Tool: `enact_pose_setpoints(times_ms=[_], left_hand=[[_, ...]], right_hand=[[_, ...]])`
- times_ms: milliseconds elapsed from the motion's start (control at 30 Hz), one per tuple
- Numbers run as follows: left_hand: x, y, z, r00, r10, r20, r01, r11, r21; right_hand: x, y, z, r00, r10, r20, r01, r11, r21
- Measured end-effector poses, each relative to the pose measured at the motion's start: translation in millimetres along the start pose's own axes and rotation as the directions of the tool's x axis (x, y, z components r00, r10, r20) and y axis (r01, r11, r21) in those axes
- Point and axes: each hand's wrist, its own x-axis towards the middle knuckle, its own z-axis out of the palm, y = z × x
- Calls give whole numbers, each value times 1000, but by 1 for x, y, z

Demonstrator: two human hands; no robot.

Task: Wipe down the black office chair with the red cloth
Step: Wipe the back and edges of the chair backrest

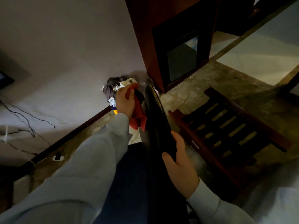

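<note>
Bunched in the left hand (125,102), the red cloth (138,115) presses against the left face of the black office chair (157,123) close to its far end. The fingers curl tightly round the fabric, and a fold hangs loose below the wrist. The right hand (182,164) clamps the chair's thin edge nearer the camera, thumb on the left side and fingers wrapped over the right. The chair is seen edge-on in the middle, running from near to far. Right of it lies a slatted wooden frame (234,131). A reddish wooden cabinet (161,38) stands beyond, with a heap of rags (113,88) by the wall to its left.
</note>
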Motion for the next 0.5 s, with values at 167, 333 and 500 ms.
enact_pose_setpoints(times_ms=[167, 333, 500], left_hand=[[39, 6, 21, 943, -56, 327, 62, 998, -6], [40, 11, 26, 918, -83, 388, 80, 997, 23], [-3, 20, 8, 937, 96, 335, -115, 993, 38]], right_hand=[[5, -2, -3, 999, -26, 33, 25, 998, 52], [7, -1, -4, 999, -26, 47, 18, 989, 149], [10, 3, -2, 999, -13, 44, 4, 981, 196]])
